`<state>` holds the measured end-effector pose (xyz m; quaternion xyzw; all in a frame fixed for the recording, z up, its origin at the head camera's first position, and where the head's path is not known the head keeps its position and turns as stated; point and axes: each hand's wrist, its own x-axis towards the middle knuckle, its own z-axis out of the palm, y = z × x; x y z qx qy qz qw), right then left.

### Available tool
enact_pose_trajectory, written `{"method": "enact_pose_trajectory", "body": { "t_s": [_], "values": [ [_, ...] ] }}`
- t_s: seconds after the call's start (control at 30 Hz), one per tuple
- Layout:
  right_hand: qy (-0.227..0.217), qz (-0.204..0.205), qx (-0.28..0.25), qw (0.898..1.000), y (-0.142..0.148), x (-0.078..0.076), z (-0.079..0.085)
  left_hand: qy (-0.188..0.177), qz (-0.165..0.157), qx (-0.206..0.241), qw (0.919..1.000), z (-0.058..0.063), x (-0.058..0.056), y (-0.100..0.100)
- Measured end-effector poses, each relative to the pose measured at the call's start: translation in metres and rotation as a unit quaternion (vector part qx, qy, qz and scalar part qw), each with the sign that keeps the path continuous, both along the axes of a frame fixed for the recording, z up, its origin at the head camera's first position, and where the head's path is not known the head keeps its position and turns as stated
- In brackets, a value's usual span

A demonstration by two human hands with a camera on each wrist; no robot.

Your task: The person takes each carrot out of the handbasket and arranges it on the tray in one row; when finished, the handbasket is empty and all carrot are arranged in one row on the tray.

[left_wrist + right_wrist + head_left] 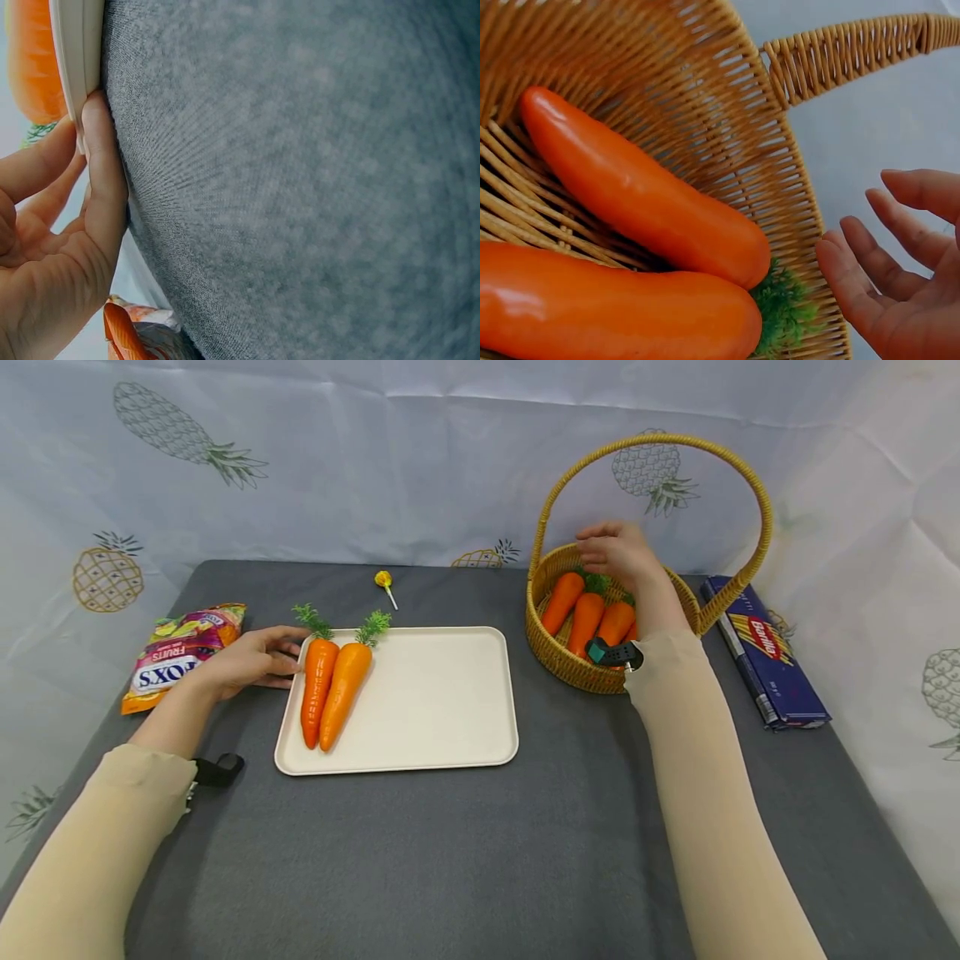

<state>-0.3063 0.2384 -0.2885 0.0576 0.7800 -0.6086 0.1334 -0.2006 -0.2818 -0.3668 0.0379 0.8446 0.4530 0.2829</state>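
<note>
My left hand (pixel 255 660) is at the left edge of the cream tray (pixel 442 702). In the left wrist view its thumb and fingers (pixel 105 165) pinch the tray's rim from above and below. On the tray's left part lie two carrots with green tops, a redder carrot (pixel 318 689) and a lighter orange carrot (pixel 347 689). My right hand (pixel 618 556) hovers over the back of the wicker basket (pixel 543 647), fingers loosely bent and holding nothing. Inside the basket several carrots (pixel 645 191) lie side by side, partly hidden by my forearm in the head view.
A bag of fruit candy (pixel 187 652) lies left of the tray, close to my left wrist. Behind the tray is a yellow lollipop (pixel 384 581). A blue pasta box (pixel 768 652) lies right of the basket, whose tall handle (pixel 660 439) arches above my right hand.
</note>
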Motion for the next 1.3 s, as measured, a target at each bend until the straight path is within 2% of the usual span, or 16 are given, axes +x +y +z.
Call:
{"method": "enact_pose_trajectory", "body": {
  "t_s": [0.13, 0.33, 0.53, 0.73, 0.9, 1.13, 1.3],
  "values": [
    [-0.012, -0.002, 0.013, 1.0, 0.003, -0.005, -0.004, -0.001, 0.0, 0.0, 1.0, -0.001, -0.001, -0.001],
    [-0.031, 0.005, 0.064, 0.997, 0.006, -0.011, -0.01, -0.001, 0.001, 0.001, 1.0, -0.003, -0.002, -0.002],
    [-0.061, 0.058, 0.12, 0.989, 0.007, -0.014, -0.017, 0.0, 0.003, -0.003, 1.0, -0.001, -0.001, -0.001],
    [-0.053, 0.107, 0.171, 0.978, 0.01, -0.016, -0.025, 0.0, 0.001, 0.0, 1.0, 0.0, -0.001, 0.0],
    [-0.058, 0.122, 0.188, 0.973, 0.01, -0.014, -0.025, 0.0, 0.002, 0.0, 1.0, -0.001, -0.001, 0.0],
    [-0.104, 0.122, 0.191, 0.968, 0.007, -0.002, -0.026, 0.0, 0.0, 0.0, 1.0, 0.0, 0.0, 0.0],
    [-0.097, 0.166, 0.21, 0.959, 0.006, -0.002, -0.028, 0.0, 0.0, 0.001, 1.0, 0.0, -0.001, 0.0]
  ]
}}
